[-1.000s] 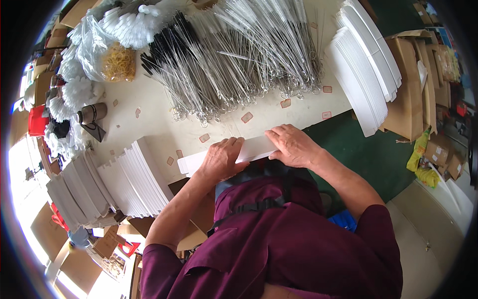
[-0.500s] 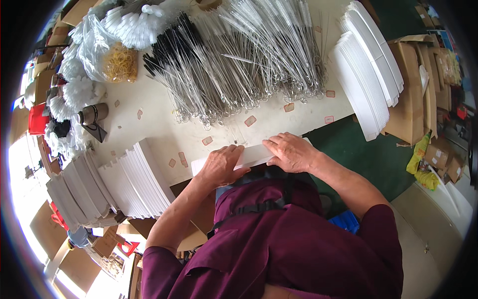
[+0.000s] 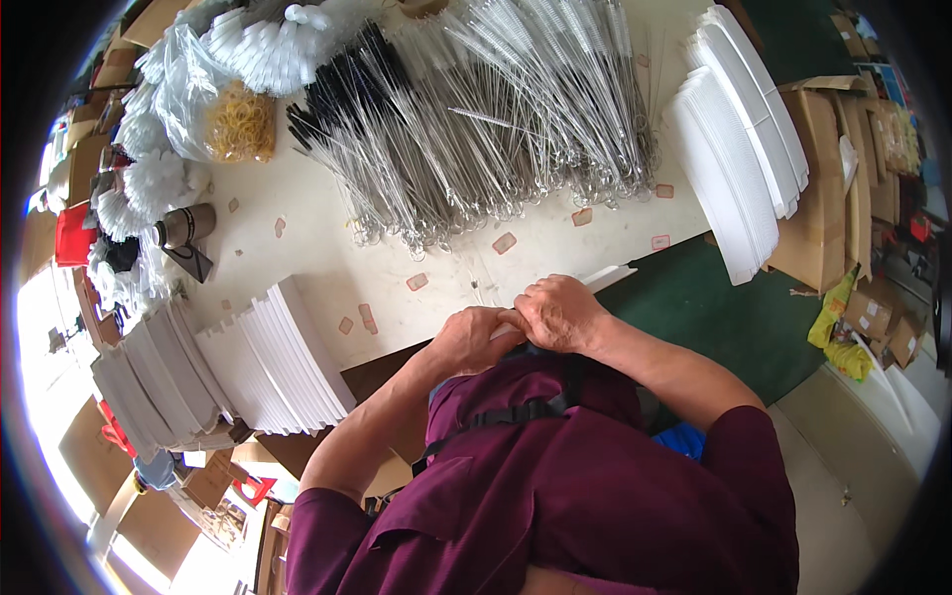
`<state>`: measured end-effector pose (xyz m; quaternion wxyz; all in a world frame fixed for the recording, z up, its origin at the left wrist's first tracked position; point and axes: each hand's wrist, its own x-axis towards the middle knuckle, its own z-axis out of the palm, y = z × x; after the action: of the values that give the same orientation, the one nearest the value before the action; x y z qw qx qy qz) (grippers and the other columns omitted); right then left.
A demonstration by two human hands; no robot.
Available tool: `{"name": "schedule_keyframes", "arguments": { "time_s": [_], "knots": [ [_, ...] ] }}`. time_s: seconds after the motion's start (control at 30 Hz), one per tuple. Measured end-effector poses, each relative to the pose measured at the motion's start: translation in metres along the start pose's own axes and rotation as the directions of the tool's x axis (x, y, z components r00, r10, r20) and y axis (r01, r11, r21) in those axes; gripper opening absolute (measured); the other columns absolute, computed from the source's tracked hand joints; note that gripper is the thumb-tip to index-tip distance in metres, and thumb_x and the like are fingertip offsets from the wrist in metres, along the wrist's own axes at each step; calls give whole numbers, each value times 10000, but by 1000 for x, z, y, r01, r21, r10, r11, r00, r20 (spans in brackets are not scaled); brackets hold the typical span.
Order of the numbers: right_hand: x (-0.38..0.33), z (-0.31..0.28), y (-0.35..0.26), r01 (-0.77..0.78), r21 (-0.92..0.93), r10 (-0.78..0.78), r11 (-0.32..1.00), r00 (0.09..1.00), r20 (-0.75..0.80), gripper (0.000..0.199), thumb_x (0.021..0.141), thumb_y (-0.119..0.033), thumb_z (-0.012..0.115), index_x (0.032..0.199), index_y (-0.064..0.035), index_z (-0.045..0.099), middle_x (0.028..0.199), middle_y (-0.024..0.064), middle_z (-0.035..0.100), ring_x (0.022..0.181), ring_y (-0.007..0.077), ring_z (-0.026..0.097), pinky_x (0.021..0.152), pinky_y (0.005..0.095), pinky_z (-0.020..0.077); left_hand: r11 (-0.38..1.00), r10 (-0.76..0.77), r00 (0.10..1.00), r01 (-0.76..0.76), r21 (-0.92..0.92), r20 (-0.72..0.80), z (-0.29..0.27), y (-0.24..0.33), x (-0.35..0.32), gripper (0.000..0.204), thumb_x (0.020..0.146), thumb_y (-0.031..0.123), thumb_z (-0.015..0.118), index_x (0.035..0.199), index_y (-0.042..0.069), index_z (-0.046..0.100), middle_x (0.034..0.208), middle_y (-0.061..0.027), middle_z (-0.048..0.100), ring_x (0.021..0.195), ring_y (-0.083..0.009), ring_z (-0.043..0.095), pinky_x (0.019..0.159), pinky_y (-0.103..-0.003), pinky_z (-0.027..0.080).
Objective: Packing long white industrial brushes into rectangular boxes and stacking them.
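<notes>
At the table's near edge, my left hand (image 3: 474, 339) and my right hand (image 3: 560, 311) are side by side, nearly touching, fingers curled and closed on a long white cardboard box (image 3: 607, 276). The box looks flat and narrow; one end juts out past my right hand, while most of it is hidden under my fingers. Beyond my hands lies a wide heap of thin wire brushes (image 3: 436, 169), with looped ends toward me and white or black bristles at the far end.
White flat cardboard pieces are stacked at left (image 3: 263, 347) and right (image 3: 729, 149). Far left are a bag of yellow rubber bands (image 3: 240, 123), bundles of clear plastic sleeves (image 3: 283, 45) and a metal flask (image 3: 185, 226). Brown cartons (image 3: 808, 188) stand beyond the right-hand stack.
My hands have come together from a spread grip along the white box. The box's left end is no longer visible, and its right end now sticks out beside my right hand.
</notes>
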<state>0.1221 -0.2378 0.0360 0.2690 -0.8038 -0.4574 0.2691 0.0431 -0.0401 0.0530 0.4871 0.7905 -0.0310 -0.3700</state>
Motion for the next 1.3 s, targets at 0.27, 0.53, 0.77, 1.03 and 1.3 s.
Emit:
{"name": "schedule_keyframes", "arguments": {
  "time_s": [0.27, 0.53, 0.77, 1.03, 1.3],
  "knots": [
    [1, 15, 2, 129, -11, -129, 992, 967, -219, 352, 904, -217, 653, 575, -98, 611, 556, 112, 632, 529, 290, 659, 570, 408, 541, 875, -241, 937, 323, -361, 254, 6, 2, -3, 379, 987, 352, 598, 1085, 21, 755, 855, -81, 742, 806, -141, 667, 741, -335, 526],
    [3, 9, 5, 155, -30, -157, 987, 951, -268, 357, 884, -186, 693, 569, -104, 546, 530, 87, 582, 504, 271, 624, 513, 400, 503, 982, -69, 987, 93, -165, 147, -6, 10, -3, 332, 967, 331, 613, 1014, 43, 769, 786, -131, 715, 699, -172, 625, 673, -379, 496],
    [-8, -15, 41, 118, -221, -198, 968, 901, -386, 358, 874, -160, 698, 556, -124, 537, 496, 61, 580, 450, 247, 625, 450, 378, 497, 960, -236, 957, 257, -110, 170, -9, -1, -13, 337, 967, 339, 640, 910, 22, 737, 639, -112, 600, 617, -130, 492, 600, -382, 441],
    [-33, -32, 68, 51, -236, -136, 970, 923, -359, 383, 866, -146, 701, 534, -128, 512, 485, 68, 563, 440, 251, 613, 442, 377, 488, 982, -166, 977, 175, -64, 133, -20, -3, -40, 327, 954, 283, 665, 802, -6, 646, 618, -166, 557, 573, -235, 481, 609, -423, 443],
    [-39, -47, 70, 46, -239, -125, 970, 936, -328, 379, 868, -141, 697, 538, -125, 511, 496, 67, 572, 443, 248, 609, 442, 383, 479, 949, -302, 945, 311, -53, 129, -39, -13, -72, 322, 920, 350, 744, 914, 29, 726, 747, -165, 677, 667, -198, 602, 663, -398, 495]
  ]
}}
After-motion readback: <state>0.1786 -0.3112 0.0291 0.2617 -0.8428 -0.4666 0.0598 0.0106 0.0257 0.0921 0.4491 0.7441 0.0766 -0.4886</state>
